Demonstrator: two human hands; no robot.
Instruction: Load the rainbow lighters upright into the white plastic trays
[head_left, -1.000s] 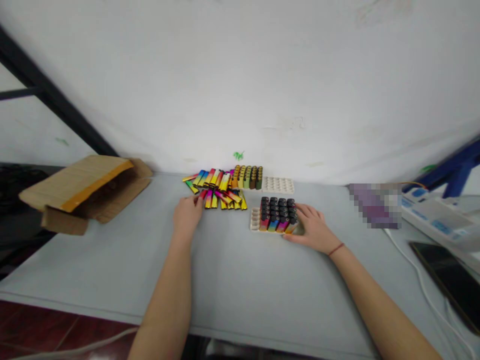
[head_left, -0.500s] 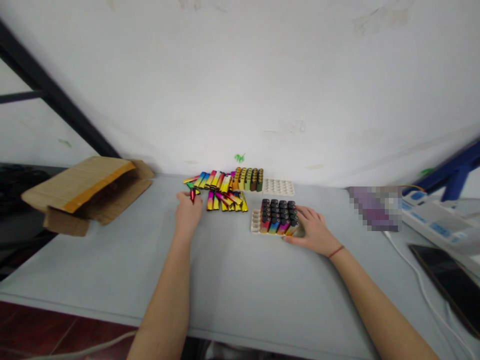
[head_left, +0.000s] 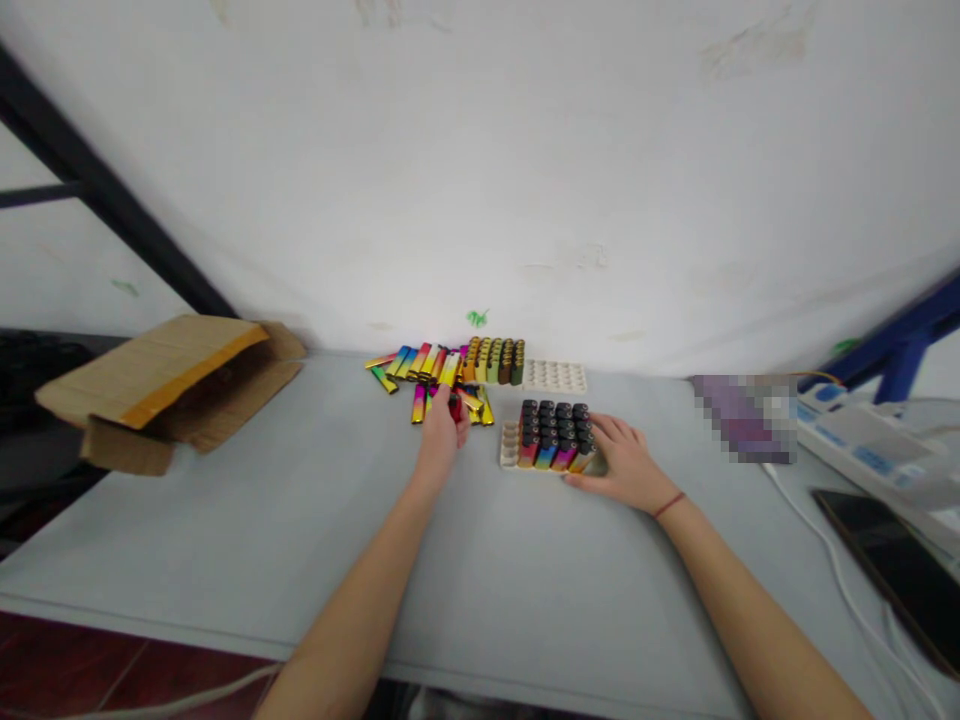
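My left hand [head_left: 441, 438] is closed around a red lighter [head_left: 455, 406] with a dark end, mostly hidden by the fingers. Just behind it lies a loose pile of shiny two-coloured lighters [head_left: 424, 362] in yellow, pink, blue and green. My right hand [head_left: 624, 463] wraps the right end of a white tray [head_left: 510, 447], thumb at the front edge and fingers along the side. Black-topped lighters [head_left: 556, 437] stand upright in rows in this tray, and its leftmost column of holes shows bare.
Against the wall stands a block of yellow-to-brown upright pieces [head_left: 495, 361], beside another white holed tray [head_left: 555, 376]. An open cardboard box [head_left: 180, 375] lies at the left. A power strip [head_left: 877, 450], white cable [head_left: 817, 540] and dark phone [head_left: 885, 570] occupy the right.
My left hand has moved right from the pile's left end, carrying the red lighter towards the tray. A green piece now shows where that hand was. My right hand stays on the tray.
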